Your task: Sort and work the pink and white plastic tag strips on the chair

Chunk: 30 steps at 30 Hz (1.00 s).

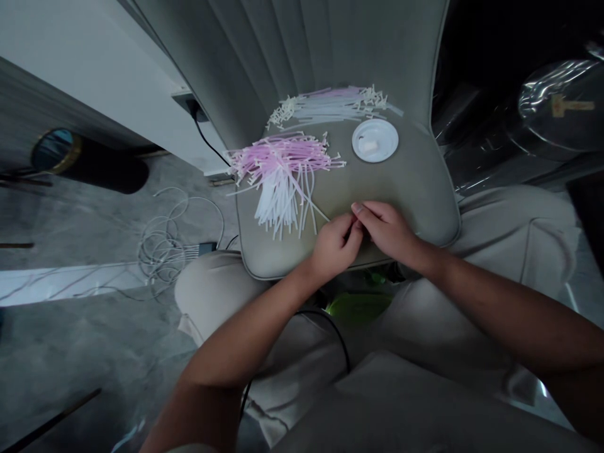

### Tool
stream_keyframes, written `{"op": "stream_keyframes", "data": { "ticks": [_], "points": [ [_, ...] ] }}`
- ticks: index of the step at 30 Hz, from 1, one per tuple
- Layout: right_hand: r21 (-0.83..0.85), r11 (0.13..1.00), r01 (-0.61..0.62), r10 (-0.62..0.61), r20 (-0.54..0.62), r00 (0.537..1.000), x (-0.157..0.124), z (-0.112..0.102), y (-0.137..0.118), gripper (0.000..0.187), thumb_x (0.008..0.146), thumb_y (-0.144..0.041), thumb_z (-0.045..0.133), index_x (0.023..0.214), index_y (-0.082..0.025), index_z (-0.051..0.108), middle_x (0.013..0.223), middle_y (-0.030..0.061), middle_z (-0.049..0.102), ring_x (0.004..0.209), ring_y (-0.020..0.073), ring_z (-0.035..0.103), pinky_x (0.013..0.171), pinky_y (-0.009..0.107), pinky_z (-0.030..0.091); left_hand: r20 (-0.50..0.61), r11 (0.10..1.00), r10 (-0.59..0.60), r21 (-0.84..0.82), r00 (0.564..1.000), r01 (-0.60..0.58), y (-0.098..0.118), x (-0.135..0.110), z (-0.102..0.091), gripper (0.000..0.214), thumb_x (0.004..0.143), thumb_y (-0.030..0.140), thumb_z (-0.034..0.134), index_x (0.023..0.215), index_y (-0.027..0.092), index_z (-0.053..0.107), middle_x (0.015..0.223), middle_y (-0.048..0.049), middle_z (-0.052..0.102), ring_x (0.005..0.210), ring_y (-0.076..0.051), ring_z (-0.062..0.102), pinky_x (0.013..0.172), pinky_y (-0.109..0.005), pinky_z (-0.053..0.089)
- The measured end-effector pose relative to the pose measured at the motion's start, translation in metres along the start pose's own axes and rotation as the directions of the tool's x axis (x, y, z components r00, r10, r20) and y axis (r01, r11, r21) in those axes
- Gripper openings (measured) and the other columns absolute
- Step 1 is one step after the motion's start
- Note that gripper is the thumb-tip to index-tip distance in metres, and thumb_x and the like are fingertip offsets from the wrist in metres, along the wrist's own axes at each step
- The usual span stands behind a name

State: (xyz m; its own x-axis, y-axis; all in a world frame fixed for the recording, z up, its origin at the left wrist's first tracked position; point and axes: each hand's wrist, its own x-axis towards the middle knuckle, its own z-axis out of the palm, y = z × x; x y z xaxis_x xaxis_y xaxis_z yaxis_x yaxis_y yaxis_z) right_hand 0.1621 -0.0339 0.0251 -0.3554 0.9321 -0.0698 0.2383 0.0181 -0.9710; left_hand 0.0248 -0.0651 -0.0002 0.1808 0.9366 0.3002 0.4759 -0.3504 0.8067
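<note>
My left hand (335,246) and my right hand (384,231) meet at the fingertips above a grey-green upholstered seat cushion (406,201). A thin pale plastic strip (318,204) runs from the pile into my left fingers, and the pinched fingertips hide its end. The larger pile of pink and white T-ended strips (278,170) lies just left of my hands. Another bundle of strips (330,107) lies farther back. Beyond my right hand sits a round white lid (375,140) with a small white piece on it.
A chair back (302,50) rises behind the cushion, with beige-trousered knees (212,296) below. Coiled white cables (165,245) lie on the grey floor at left. A black cord (207,138) runs from a wall socket. Shiny clear plastic (557,107) lies at right.
</note>
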Motion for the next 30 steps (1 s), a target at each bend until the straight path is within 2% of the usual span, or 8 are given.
{"op": "stream_keyframes", "data": {
  "ticks": [10, 20, 30],
  "points": [
    [-0.099, 0.995, 0.033, -0.031, 0.023, 0.999, -0.0001, 0.0, 0.0039, 0.041, 0.096, -0.047, 0.044, 0.066, -0.02, 0.044, 0.063, -0.0024, 0.046, 0.062, 0.0123, 0.042, 0.061, 0.03, 0.031, -0.06, 0.999, -0.018, -0.052, 0.998, 0.015, -0.0021, 0.0015, 0.0016, 0.028, 0.091, 0.026, 0.046, 0.063, 0.018, 0.045, 0.058, 0.0035, 0.048, 0.056, -0.009, 0.044, 0.055, -0.023, 0.033],
    [-0.11, 0.993, 0.031, -0.028, 0.024, 0.999, 0.0001, -0.0002, 0.0027, 0.041, 0.096, -0.047, 0.043, 0.066, -0.02, 0.045, 0.063, -0.0024, 0.046, 0.062, 0.0121, 0.043, 0.06, 0.03, 0.031, -0.089, 0.994, -0.024, -0.109, 0.996, 0.014, 0.0003, 0.0024, 0.0014, 0.03, 0.09, 0.025, 0.046, 0.061, 0.018, 0.043, 0.055, 0.0051, 0.042, 0.054, -0.008, 0.039, 0.052, -0.022, 0.031],
    [-0.122, 0.992, 0.031, -0.029, 0.014, 0.999, -0.0004, -0.0002, 0.0018, 0.041, 0.096, -0.048, 0.044, 0.066, -0.02, 0.046, 0.063, -0.0023, 0.047, 0.062, 0.0123, 0.043, 0.06, 0.03, 0.031, -0.08, 0.995, -0.043, -0.096, 0.996, 0.035, -0.0009, 0.0019, 0.0013, 0.031, 0.092, 0.028, 0.046, 0.062, 0.018, 0.044, 0.056, 0.0042, 0.044, 0.055, -0.009, 0.041, 0.053, -0.024, 0.031]
  ]
}}
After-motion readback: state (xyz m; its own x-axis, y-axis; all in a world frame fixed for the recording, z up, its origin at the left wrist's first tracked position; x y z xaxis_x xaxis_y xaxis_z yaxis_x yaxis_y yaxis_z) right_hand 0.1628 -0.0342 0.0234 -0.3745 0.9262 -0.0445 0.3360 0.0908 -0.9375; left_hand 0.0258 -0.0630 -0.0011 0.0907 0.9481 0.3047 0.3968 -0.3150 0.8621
